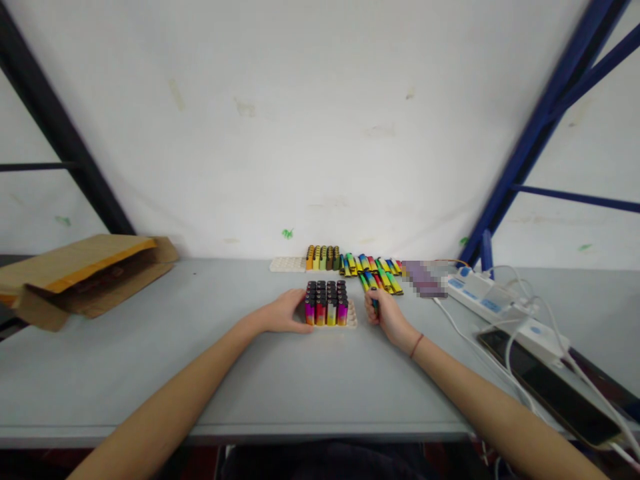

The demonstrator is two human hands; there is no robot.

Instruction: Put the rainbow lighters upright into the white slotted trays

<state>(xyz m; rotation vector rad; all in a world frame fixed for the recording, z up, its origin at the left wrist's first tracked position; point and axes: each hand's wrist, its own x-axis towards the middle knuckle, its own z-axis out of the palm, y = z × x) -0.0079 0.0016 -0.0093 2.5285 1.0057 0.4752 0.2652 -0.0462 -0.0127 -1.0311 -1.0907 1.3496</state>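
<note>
Black-topped lighters (326, 308) in pink, red, yellow and purple stand upright in rows in a white tray (353, 319) on a grey table (280, 383), directly between your two hands, as seen from the head camera. Your left hand (289, 312) curves around the tray's left end, thumb at the front corner and fingers reaching behind, gripping it beside the nearest column of lighters. To the tray's right, near its bare sockets but apart from them, your right hand (390, 320) is clenched around a slim, dark-topped item, apparently a single lighter (375, 304), mostly hidden by your fingers. Just beyond that fist lies a loose pile of multicoloured lighters (382, 275). Farther back, near the wall, orange, yellow and green lighters (323, 259) stand beside a second white tray (287, 265). A brown paper package (95, 270) sits well to your left; a white power strip (493, 308) and a phone (547, 387) lie to your right.
</note>
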